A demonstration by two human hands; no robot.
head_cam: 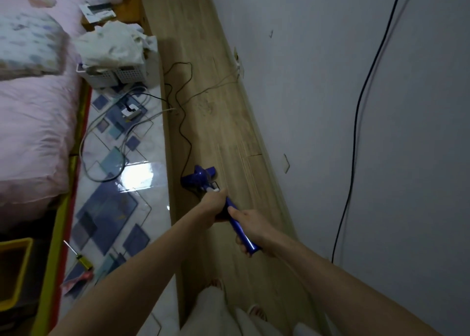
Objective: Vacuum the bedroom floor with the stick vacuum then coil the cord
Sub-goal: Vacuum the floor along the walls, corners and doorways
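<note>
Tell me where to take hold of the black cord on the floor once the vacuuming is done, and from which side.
Probably at the end where the black cord meets the blue vacuum, coming from above. There it lies flat on the wooden floor, away from the white cables on the mat. Further along it loops near the basket. Both the left hand and the right hand now grip the handle.

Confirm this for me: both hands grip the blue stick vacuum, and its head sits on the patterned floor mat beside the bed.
Not quite. The head view shows both the left hand and right hand gripping the blue stick vacuum, but its head sits on the wooden floor, beside the patterned floor mat.
</note>
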